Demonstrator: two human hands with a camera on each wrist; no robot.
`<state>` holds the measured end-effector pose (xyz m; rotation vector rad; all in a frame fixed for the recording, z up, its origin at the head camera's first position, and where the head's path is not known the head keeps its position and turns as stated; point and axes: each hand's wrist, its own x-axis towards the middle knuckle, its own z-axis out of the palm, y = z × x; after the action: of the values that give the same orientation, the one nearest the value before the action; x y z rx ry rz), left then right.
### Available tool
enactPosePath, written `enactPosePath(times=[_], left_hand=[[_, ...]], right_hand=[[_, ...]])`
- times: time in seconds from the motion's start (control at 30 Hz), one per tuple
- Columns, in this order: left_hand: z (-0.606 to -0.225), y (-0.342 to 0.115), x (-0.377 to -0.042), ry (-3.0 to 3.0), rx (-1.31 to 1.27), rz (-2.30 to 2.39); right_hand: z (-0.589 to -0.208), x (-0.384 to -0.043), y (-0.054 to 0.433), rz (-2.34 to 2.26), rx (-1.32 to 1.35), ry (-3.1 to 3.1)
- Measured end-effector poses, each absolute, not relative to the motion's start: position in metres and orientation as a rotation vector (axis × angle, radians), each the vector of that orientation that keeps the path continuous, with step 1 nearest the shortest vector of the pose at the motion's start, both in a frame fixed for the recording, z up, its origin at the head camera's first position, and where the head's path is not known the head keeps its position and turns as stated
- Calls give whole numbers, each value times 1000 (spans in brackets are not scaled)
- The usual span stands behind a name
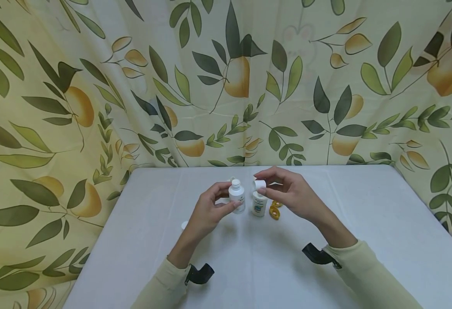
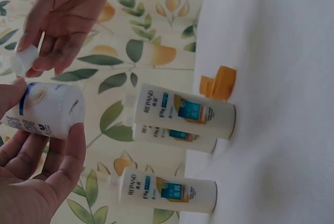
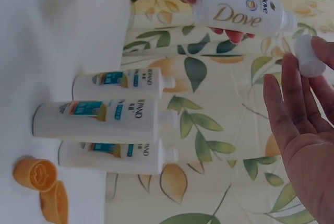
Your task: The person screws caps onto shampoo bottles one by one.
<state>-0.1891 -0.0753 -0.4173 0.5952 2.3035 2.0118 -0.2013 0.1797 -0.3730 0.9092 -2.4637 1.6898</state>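
Observation:
My left hand (image 1: 212, 210) holds a small white Dove bottle (image 3: 235, 12) up off the table, thumb on one side and fingers round the other. The bottle's narrow neck is bare. Between thumb and fingers of my right hand (image 1: 287, 191) is a white cap (image 3: 309, 57), a short way from that neck. Three white REPAND bottles with teal labels stand close by without caps; the front one (image 1: 259, 204) is below my right hand in the head view, and another (image 2: 169, 190) shows apart from it in the left wrist view.
An orange flip cap (image 3: 35, 174) lies open on the white-covered table (image 1: 133, 257), right of the standing bottles, with more orange behind it. Part of a white object (image 1: 184, 224) shows beside my left wrist. A leaf-and-fruit curtain (image 1: 218, 124) hangs behind the table.

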Motion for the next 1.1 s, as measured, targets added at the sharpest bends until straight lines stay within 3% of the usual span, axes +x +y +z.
enactPosePath(times=[0.63,1.1], left_hand=[[-408,-66,-182,2276,655,2024],[-409,-63,-178,2276,727,2011]], right_hand=[[-353,-203,171,1607,1056,-2385],[-347,-205,163,1613,1018,-2461]])
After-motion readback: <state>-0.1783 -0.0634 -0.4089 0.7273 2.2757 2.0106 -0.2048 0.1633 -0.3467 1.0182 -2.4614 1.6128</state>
